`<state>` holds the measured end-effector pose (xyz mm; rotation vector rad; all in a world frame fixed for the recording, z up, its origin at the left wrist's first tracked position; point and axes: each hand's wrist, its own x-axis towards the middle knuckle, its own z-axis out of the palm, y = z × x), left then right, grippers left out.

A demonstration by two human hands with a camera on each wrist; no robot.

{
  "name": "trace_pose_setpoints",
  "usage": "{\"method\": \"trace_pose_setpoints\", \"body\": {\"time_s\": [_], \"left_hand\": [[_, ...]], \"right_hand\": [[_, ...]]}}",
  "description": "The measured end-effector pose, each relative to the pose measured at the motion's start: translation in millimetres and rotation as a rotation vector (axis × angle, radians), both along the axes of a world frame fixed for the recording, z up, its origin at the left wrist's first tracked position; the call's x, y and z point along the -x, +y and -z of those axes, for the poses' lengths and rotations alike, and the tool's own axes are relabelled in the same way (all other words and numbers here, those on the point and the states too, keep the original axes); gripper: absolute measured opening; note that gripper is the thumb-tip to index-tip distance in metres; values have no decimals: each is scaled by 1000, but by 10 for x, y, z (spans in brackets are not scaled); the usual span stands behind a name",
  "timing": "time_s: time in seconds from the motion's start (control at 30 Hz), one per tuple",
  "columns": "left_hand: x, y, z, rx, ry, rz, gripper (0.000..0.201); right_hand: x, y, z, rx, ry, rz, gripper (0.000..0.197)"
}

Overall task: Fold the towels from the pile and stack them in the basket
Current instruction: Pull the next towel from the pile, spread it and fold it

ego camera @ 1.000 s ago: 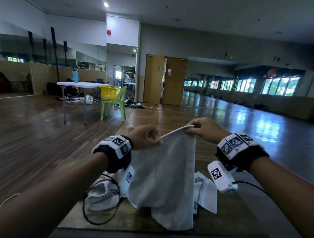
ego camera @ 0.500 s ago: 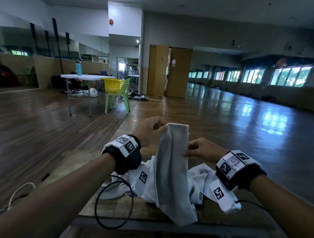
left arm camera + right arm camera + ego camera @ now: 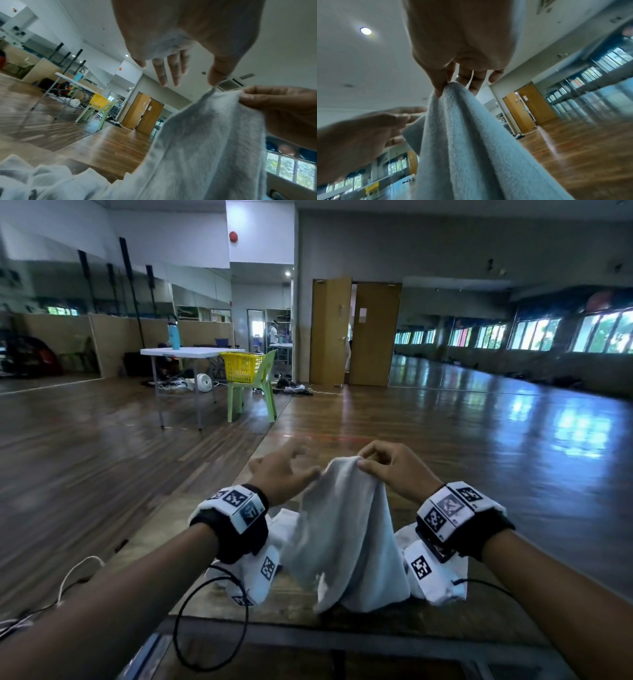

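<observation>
A grey towel (image 3: 342, 535) hangs folded over above the wooden table (image 3: 370, 623). My right hand (image 3: 364, 461) pinches its top fold between thumb and fingers, which shows close up in the right wrist view (image 3: 444, 86). My left hand (image 3: 301, 465) is just left of the towel (image 3: 205, 142) with its fingers spread and straight, its thumb (image 3: 217, 75) next to a loose corner. A pile of white towels (image 3: 282, 525) lies on the table under both wrists (image 3: 42, 180). The towel's lower end rests on the table.
A yellow basket (image 3: 241, 368) sits on a green chair (image 3: 253, 395) far ahead, beside a white folding table (image 3: 191, 352). A black cable (image 3: 178, 628) loops over the table's near left edge. Wooden floor surrounds the table.
A second ago both hands held the towel's top edge spread wide. The left hand then held the top alone. Now the right hand pinches the top and the left has let go.
</observation>
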<state>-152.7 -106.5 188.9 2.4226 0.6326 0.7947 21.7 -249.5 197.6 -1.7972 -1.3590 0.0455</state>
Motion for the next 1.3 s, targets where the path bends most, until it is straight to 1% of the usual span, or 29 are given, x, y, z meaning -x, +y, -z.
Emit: {"method": "trace_pose_setpoints", "body": {"time_s": [0.03,0.1,0.17,0.23,0.3,0.37,0.4,0.5,0.57,0.63,0.7,0.8,0.9,1.0,1.03,1.1,1.13,1.17,1.23,1.3], "left_hand": [[1,-66,-28,-40,10,45,50],[-43,-150,-79,-84,-11,84,39],[-79,-183,-99,-126,-17,40,24],[-114,-179,-83,-132,-35,24,19],[-140,-186,-58,-104,-39,73,18],[-154,-220,-24,-68,-41,162,16],[-164,-225,0,-79,-52,195,15],[-175,-192,61,-176,-58,166,11],[-171,-127,43,-192,-79,149,14],[-156,-101,-63,-224,-117,134,21],[-130,-72,-219,-228,-126,127,19],[-46,80,-441,-213,-128,92,8],[71,338,-563,-213,-149,24,6],[244,518,-656,-232,-138,-37,10],[308,562,-691,-238,-143,-55,10],[419,653,-717,-250,-135,-100,5],[466,687,-721,-267,-122,-134,4],[500,724,-712,-291,-107,-190,6],[543,751,-666,-316,-49,-318,6],[518,741,-539,-236,42,-375,8]], "right_hand": [[29,15,-25,7,-38,-11,5],[83,26,-69,13,-78,-27,5],[100,22,-86,11,-79,-36,5],[66,10,-69,17,-95,-12,3],[41,-20,-49,27,-110,22,9],[40,-53,-48,22,-84,17,10],[46,-66,-51,21,-75,8,10],[89,-93,-72,26,-59,-36,5],[94,-100,-75,34,-54,-40,5],[103,-133,-80,59,-38,-41,7],[127,-180,-60,104,-8,-65,10],[93,-241,69,183,-26,-48,17],[-71,-299,278,261,-53,54,42],[-338,-348,523,346,-15,82,57],[-392,-367,572,363,-12,82,52],[-368,-393,564,366,1,80,22],[-346,-395,536,353,14,84,12],[-334,-380,504,333,20,89,10],[-243,-321,366,263,-30,111,9],[-180,-211,208,176,-103,132,8]]}}
